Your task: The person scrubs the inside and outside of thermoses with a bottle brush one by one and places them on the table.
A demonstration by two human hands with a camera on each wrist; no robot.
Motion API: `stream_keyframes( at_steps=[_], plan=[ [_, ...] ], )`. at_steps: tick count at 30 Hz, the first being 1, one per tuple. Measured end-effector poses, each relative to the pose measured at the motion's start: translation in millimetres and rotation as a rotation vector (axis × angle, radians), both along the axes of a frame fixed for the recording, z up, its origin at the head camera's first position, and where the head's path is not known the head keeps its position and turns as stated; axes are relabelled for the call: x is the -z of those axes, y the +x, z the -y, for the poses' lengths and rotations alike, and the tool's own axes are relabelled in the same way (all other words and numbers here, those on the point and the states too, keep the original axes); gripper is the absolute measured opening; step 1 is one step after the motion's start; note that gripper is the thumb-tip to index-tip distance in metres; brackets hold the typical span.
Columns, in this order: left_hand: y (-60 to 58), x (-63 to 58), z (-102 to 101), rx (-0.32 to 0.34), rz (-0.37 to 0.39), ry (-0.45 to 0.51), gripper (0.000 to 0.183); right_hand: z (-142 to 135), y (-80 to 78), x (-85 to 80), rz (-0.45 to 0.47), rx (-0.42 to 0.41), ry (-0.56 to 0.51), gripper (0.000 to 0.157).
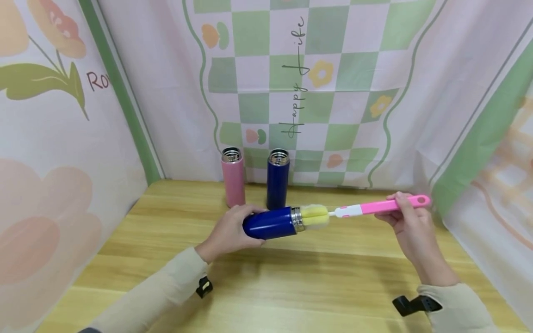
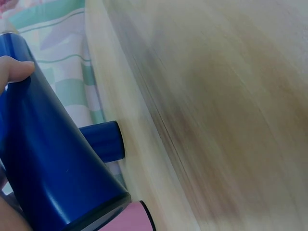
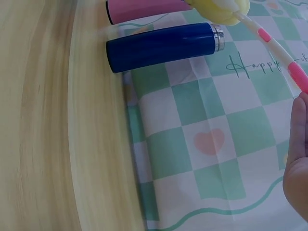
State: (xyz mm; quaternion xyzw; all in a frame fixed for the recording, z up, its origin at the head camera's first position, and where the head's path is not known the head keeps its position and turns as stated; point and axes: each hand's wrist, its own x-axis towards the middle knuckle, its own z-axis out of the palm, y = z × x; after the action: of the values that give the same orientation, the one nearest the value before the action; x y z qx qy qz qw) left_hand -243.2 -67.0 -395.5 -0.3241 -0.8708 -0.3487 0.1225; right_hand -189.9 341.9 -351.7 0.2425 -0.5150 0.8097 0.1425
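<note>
At the centre of the head view, a glossy dark-blue cylindrical bottle with a threaded metal neck (image 1: 268,224) lies nearly level, raised above a pale wood-grain desk (image 1: 291,289). The left hand (image 1: 233,230) is curled round its base end, thumb on the near side. The right hand (image 1: 413,227), right of centre, pinches the handle of a pink-and-white brush with a yellow sponge head (image 1: 369,208) between thumb and fingers. The sponge sits at the bottle's mouth, in line with it; how far it enters cannot be told. Behind, two vessels stand upright near the desk's back edge: a pink cylindrical bottle (image 1: 234,183) and, to its right, a second dark-blue bottle (image 1: 277,181), both with metal mouths uncovered. A green-and-white checked cloth (image 1: 322,108) hangs beyond, upper centre, lettered "Happy Life".
</note>
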Motion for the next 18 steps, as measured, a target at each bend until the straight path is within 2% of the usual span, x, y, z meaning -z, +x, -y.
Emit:
stream_keyframes(
  at_steps=[8,14,18],
  plan=[
    [-0.6,1.5,-1.9,0.010,0.021,-0.021,0.067,12.9,-1.3,3.5,0.031,0.039,0.072,0.026],
    [-2.3,0.1,-1.4,0.000,0.068,-0.025,0.066,19.6,-0.9,4.7,0.061,0.086,0.065,0.026],
    [-2.8,-2.7,-1.4,-0.001,0.076,-0.022,0.067,22.5,-2.2,6.5,0.054,0.078,0.061,0.026]
  ],
)
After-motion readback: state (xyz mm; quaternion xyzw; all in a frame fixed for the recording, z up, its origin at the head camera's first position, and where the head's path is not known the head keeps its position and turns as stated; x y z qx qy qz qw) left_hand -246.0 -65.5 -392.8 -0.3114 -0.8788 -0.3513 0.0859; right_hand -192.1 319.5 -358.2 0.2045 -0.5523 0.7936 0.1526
